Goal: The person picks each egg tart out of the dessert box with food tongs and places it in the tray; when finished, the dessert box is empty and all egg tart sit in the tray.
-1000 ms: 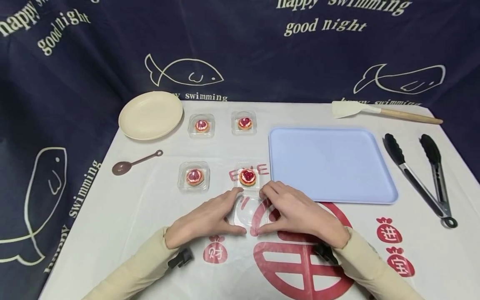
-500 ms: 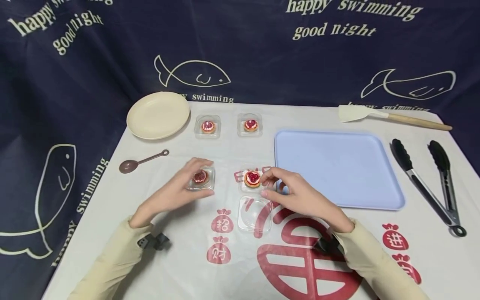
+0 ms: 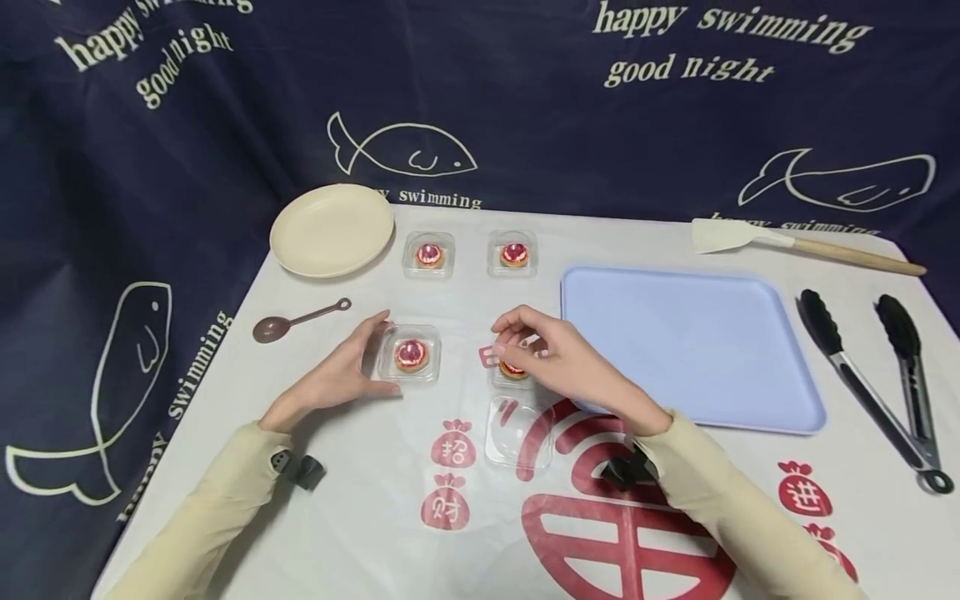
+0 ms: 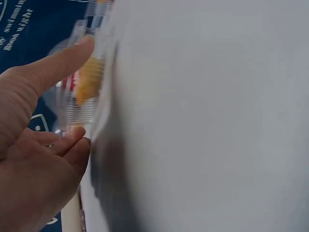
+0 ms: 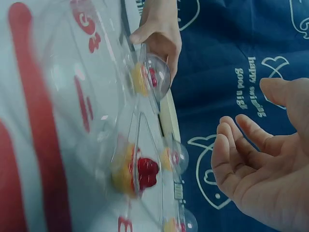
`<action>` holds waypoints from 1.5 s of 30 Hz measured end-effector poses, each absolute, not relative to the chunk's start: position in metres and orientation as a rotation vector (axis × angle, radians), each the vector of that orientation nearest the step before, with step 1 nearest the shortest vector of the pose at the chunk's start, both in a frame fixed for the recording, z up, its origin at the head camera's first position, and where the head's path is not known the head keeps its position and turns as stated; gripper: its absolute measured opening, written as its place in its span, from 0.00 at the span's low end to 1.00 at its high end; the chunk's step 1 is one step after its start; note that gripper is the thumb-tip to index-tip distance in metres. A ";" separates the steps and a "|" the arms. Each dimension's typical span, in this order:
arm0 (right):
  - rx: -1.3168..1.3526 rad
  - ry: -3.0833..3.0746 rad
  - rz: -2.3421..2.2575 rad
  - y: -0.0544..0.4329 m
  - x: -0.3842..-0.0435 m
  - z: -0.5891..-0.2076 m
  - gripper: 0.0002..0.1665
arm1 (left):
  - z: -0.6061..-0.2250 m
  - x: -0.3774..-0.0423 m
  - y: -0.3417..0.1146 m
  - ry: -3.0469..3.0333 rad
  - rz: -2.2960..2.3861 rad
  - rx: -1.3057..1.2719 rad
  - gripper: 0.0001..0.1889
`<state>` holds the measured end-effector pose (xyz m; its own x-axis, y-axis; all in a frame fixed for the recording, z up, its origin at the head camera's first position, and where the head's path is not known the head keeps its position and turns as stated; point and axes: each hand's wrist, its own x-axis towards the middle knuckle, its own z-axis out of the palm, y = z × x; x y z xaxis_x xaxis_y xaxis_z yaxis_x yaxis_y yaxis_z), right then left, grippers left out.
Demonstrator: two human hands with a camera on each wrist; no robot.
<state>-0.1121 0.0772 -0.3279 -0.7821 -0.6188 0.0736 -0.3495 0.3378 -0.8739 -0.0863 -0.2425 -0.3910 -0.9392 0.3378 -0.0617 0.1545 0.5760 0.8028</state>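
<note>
We judge the lidded plastic tart box (image 3: 433, 357) light and crushable, best pinched by opposite sides; our spread left hand (image 3: 339, 369) spans it, the right hand (image 3: 570, 358) is empty

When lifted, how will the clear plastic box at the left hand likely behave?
The clear plastic box looks thin-walled, so it may flex under firm squeezing. Its smooth, shiny surface could be slippery. Space shows around the tart, which might slide if tilted.
</note>
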 end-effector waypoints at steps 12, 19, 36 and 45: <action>-0.916 2.311 -1.222 0.025 -0.135 -0.328 0.23 | -0.399 -0.092 -0.232 2.686 1.201 0.517 0.52; -1.045 2.371 -0.757 -0.006 -0.150 -0.329 0.42 | -0.402 -0.092 -0.233 2.701 1.138 0.531 0.49; -1.097 2.336 -0.510 -0.037 -0.170 -0.344 0.35 | -0.403 -0.093 -0.234 2.733 1.082 0.579 0.51; -1.100 2.414 -0.473 -0.038 -0.168 -0.343 0.38 | -0.401 -0.094 -0.233 2.708 1.089 0.546 0.52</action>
